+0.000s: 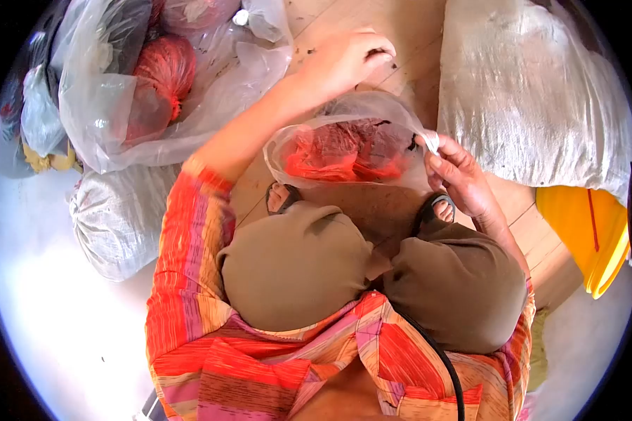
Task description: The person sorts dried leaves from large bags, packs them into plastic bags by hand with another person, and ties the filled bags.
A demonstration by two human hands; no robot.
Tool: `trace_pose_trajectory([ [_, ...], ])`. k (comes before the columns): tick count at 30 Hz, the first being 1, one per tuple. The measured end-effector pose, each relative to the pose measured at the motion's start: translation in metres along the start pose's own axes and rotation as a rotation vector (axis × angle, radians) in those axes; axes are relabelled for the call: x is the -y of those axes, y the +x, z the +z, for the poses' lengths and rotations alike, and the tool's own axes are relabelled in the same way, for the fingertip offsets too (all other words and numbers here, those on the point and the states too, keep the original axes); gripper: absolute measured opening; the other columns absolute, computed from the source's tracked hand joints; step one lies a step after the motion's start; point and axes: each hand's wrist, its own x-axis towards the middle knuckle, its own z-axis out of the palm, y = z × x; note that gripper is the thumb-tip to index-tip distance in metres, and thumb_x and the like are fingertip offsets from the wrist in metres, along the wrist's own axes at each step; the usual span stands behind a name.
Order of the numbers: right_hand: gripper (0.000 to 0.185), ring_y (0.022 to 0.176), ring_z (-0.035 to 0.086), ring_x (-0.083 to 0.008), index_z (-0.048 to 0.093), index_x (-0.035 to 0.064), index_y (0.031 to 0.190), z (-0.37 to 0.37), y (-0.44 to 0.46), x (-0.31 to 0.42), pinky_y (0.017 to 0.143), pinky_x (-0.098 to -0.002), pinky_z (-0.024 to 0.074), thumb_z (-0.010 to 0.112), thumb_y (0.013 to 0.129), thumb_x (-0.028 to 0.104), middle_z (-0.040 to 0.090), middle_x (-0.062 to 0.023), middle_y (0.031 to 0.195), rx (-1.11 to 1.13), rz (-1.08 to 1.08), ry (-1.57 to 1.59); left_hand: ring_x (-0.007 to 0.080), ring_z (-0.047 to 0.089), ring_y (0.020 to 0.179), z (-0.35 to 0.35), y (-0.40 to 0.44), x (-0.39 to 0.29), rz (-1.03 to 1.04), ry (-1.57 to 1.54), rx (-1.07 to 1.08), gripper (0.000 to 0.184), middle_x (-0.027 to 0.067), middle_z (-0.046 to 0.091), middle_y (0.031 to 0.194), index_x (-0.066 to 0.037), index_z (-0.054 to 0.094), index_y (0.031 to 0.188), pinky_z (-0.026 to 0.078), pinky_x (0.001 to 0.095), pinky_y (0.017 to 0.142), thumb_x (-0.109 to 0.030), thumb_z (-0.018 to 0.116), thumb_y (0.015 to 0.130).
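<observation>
A clear plastic bag [344, 105] lies on the floor in front of my feet, with red net bundles of dark contents [344, 151] inside it. My right hand [460, 175] pinches the gathered rim of this bag at its right end, between thumb and fingers. Beyond the bag, my left hand [354, 59] is held out over the floor with its fingers curled closed. Whatever may be between those fingertips is too small or hidden to name. The left hand is apart from the bag.
At upper left a large clear plastic sack [225, 119] holds red net bundles [165, 70]. A tied whitish sack [123, 217] lies below it. On the right are a big white woven sack [527, 91] and a yellow item [583, 224]. Dark specks dot the wooden floor [323, 31].
</observation>
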Motion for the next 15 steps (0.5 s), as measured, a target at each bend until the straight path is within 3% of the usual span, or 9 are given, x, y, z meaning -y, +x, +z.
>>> trace_pose_trajectory([
  [3, 0.031, 0.066, 0.046, -0.0032, 0.054, 0.0085, 0.12, 0.006, -0.006, 0.011, 0.061, -0.0195, 0.0416, 0.055, 0.09, 0.016, 0.059, 0.0024, 0.092, 0.106, 0.033, -0.036, 0.0292, 0.06, 0.085, 0.066, 0.021, 0.073, 0.042, 0.135, 0.278, 0.02, 0.0122, 0.062, 0.092, -0.008, 0.063, 0.1, 0.049, 0.0367, 0.077, -0.014, 0.059, 0.082],
  [5, 0.033, 0.069, 0.044, -0.0029, 0.055, 0.0084, 0.12, 0.01, -0.018, 0.03, 0.064, -0.0182, 0.0408, 0.057, 0.088, 0.015, 0.059, 0.0029, 0.096, 0.139, 0.263, -0.016, 0.0293, 0.059, 0.088, 0.098, 0.024, 0.086, 0.026, 0.142, 0.246, 0.02, 0.0124, 0.06, 0.095, -0.007, 0.062, 0.1, 0.048, 0.0372, 0.079, -0.014, 0.059, 0.082],
  [8, 0.033, 0.07, 0.045, -0.003, 0.056, 0.0073, 0.119, 0.013, -0.026, 0.034, 0.064, -0.0182, 0.0413, 0.057, 0.087, 0.013, 0.06, 0.0026, 0.097, 0.226, 0.182, -0.15, 0.0292, 0.058, 0.092, 0.116, 0.027, 0.091, 0.004, 0.151, 0.273, 0.022, 0.0128, 0.058, 0.1, -0.005, 0.061, 0.1, 0.047, 0.0379, 0.081, -0.016, 0.06, 0.081],
  [10, 0.032, 0.067, 0.049, -0.0076, 0.059, 0.0018, 0.111, 0.017, -0.033, 0.036, 0.059, -0.0202, 0.0409, 0.063, 0.082, 0.017, 0.054, -0.0005, 0.075, 0.2, 0.192, -0.09, 0.0291, 0.057, 0.094, 0.125, 0.026, 0.099, -0.018, 0.154, 0.319, 0.023, 0.013, 0.057, 0.103, -0.005, 0.06, 0.1, 0.046, 0.0381, 0.082, -0.017, 0.061, 0.081],
  [11, 0.032, 0.067, 0.049, -0.0076, 0.059, 0.0018, 0.111, 0.015, -0.033, 0.035, 0.059, -0.0202, 0.0409, 0.063, 0.082, 0.017, 0.054, -0.0005, 0.075, 0.202, 0.197, -0.09, 0.0294, 0.057, 0.091, 0.13, 0.03, 0.109, 0.017, 0.15, 0.333, 0.022, 0.013, 0.057, 0.101, -0.005, 0.06, 0.099, 0.047, 0.0382, 0.081, -0.018, 0.06, 0.081],
  [13, 0.031, 0.077, 0.052, -0.004, 0.057, 0.0057, 0.117, 0.005, -0.034, 0.031, 0.064, -0.0183, 0.044, 0.058, 0.087, 0.01, 0.061, 0.0011, 0.097, 0.244, 0.254, -0.07, 0.0297, 0.058, 0.089, 0.124, 0.028, 0.111, 0.04, 0.147, 0.346, 0.022, 0.0131, 0.058, 0.098, -0.006, 0.061, 0.098, 0.047, 0.0383, 0.08, -0.019, 0.059, 0.081],
  [15, 0.03, 0.079, 0.053, -0.0047, 0.058, 0.0052, 0.116, 0.001, -0.031, 0.025, 0.064, -0.019, 0.0452, 0.058, 0.087, 0.011, 0.061, 0.0008, 0.098, 0.238, 0.245, -0.09, 0.0299, 0.058, 0.085, 0.109, 0.024, 0.111, 0.029, 0.132, 0.282, 0.021, 0.0125, 0.059, 0.092, -0.007, 0.061, 0.099, 0.048, 0.0371, 0.076, -0.018, 0.056, 0.082],
])
